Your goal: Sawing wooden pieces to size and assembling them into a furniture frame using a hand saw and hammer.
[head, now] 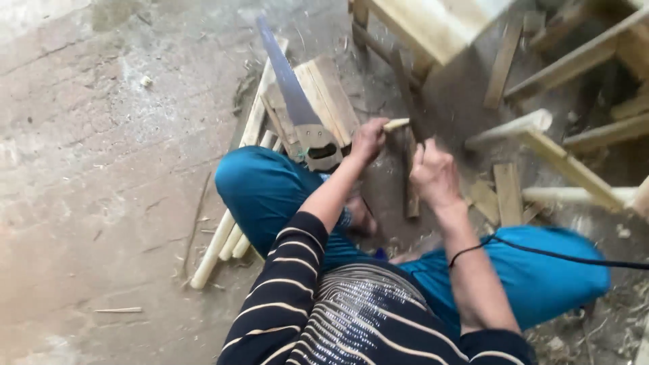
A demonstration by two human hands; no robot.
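I sit on the floor with teal trousers, knees apart. My left hand [368, 140] is closed around a short pale wooden stick [397, 124], whose end pokes out to the right. My right hand [433, 174] hovers just right of it with fingers curled, close to an upright dark wooden strip [410, 182]; whether it grips anything is hidden. A handsaw [297, 101] with a wooden handle lies on a stack of flat boards [328, 94] right beside my left hand.
Long pale sticks [223, 236] run under my left leg. Wooden offcuts [507, 192] and rails [574, 61] lie scattered at right, with a pale wooden frame [433, 27] at top. A black cord [561, 253] crosses my right knee. Concrete floor [101, 169] at left.
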